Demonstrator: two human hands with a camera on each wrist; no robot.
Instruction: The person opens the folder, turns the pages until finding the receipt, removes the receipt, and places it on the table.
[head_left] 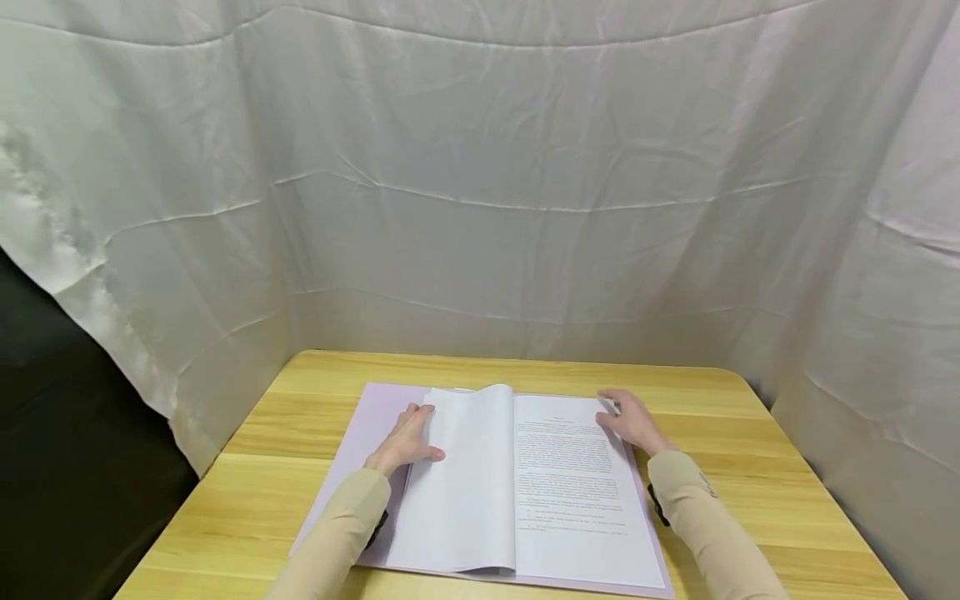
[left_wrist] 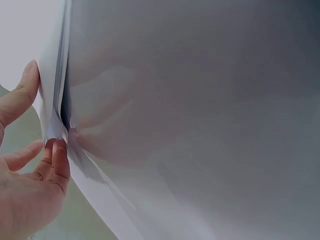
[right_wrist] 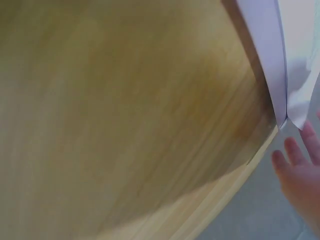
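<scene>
An open document with white pages lies in a pale lilac folder. Its left side is a blank turned sheet, bulging near the middle; the right printed page carries lines of text. My left hand lies spread at the left edge of the sheets, thumb on the blank side; in the left wrist view its fingertips touch the paper edge. My right hand is at the top right corner of the printed page. One fingertip touches a slightly raised page corner; its thumb is mostly hidden in the right wrist view.
Beneath the folder is a light wood table. A pale grey curtain hangs behind the table and along its sides. Dark cloth shows at the left. The folder reaches near the table's front.
</scene>
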